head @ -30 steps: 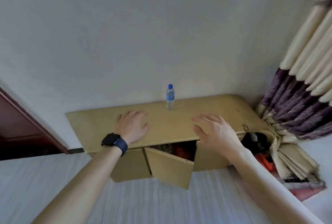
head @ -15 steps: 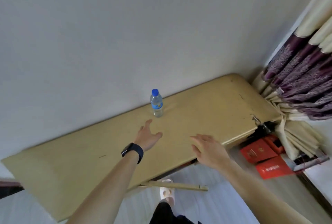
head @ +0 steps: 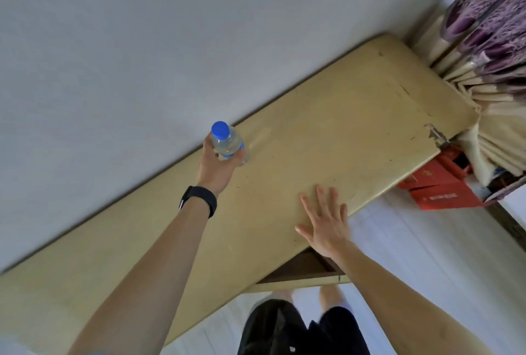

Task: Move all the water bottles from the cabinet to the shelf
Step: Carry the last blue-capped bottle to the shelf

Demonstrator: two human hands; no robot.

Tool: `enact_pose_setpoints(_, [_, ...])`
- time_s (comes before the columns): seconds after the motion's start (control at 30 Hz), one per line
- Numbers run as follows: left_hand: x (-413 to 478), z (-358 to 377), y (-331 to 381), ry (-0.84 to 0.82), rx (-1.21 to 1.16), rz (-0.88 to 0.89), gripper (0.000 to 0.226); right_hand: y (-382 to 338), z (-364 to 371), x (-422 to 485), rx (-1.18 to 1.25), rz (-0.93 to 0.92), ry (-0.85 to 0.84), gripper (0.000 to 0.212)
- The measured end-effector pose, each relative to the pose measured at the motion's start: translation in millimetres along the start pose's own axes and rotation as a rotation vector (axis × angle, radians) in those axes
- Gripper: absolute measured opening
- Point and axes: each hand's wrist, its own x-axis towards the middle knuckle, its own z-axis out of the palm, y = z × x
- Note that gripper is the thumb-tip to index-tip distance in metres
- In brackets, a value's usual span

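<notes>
Bottle and grip meet at the back of the cabinet top point(head: 341, 132). Our left hand point(head: 217, 168) is wrapped round the lower body of the water bottle point(head: 227, 142), fingers and thumb curled about it, the blue cap above the fist. Its long axis runs upright, a little tilted in this wide view. We cannot tell whether its base touches the top or hangs just above it. The bottle is just beside the wall point(head: 142, 41). Our right hand point(head: 327, 226) is well apart from it, lying flat with fingers spread near the front edge and holding nothing, so the left is the hand for the carry. The top is a worn yellowish board, scuffed and chipped at its right corner. Below the front edge a cabinet door point(head: 301, 280) stands ajar. Red boxes point(head: 444, 195) lie on the pale floor point(head: 427, 255) by the bunched curtain point(head: 489, 27). No shelf shows, so we judge the carry begins with a turn away.
</notes>
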Motion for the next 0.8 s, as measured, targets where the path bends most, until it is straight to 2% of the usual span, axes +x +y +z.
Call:
enact_pose_setpoints(0.07, [5,3,-4,0.006,-0.001,0.010,0.056,5,7,3,-0.011,-0.018,0.029,0.085])
enact_pose_setpoints(0.27, [-7,11,4,0.020,0.033,0.057,0.052,0,-14,-1,0.043,0.017,-0.071,0.089])
enact_pose_setpoints(0.33, [-22,13,11,-0.064,0.032,0.038,0.048,-3,-44,-7,0.243,0.040,-0.165,0.083])
enact_pose_setpoints(0.4, [-46,21,18,-0.179,0.034,0.013,0.045,2,-87,-27,0.706,0.115,-0.205,0.073])
enact_pose_setpoints(0.47, [-72,34,21,-0.322,0.040,0.012,0.043,11,-118,-66,1.116,0.140,-0.071,0.058])
enact_pose_setpoints(0.5, [-85,42,23,-0.398,0.054,0.020,0.044,18,-129,-88,1.220,0.156,0.030,0.054])
enact_pose_setpoints(0.6, [-123,76,34,-0.656,0.133,0.054,0.040,44,-141,-156,1.445,0.201,0.249,0.062])
enact_pose_setpoints(0.7, [-166,119,47,-0.914,0.222,0.091,0.039,64,-133,-219,1.535,0.252,0.390,0.054])
enact_pose_setpoints(0.8, [-216,164,59,-1.115,0.349,0.165,0.052,82,-122,-275,1.481,0.320,0.498,0.049])
